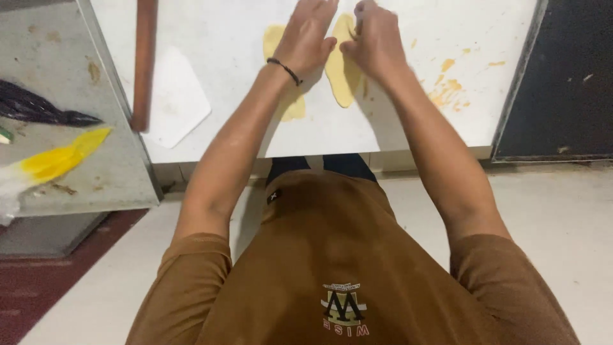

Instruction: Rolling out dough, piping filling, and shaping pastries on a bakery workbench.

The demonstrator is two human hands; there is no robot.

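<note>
A thin sheet of pale yellow dough (pixel 343 80) lies on a white work table (pixel 236 131). My left hand (pixel 308 39) rests flat on the dough's left part, fingers stretched forward, a black band on the wrist. My right hand (pixel 375 39) is curled over the dough's right edge, fingers bent and pinching it near the thumb. Part of the dough is hidden under both hands.
A long wooden rolling pin (pixel 144 64) lies at the table's left edge beside a white plastic scraper (pixel 176 99). Yellow dough smears (pixel 448 89) mark the table at right. A steel counter (pixel 70 185) at left holds a yellow-tipped bag (pixel 54 161) and a dark bag (pixel 38 108). A dark panel (pixel 565 83) stands at right.
</note>
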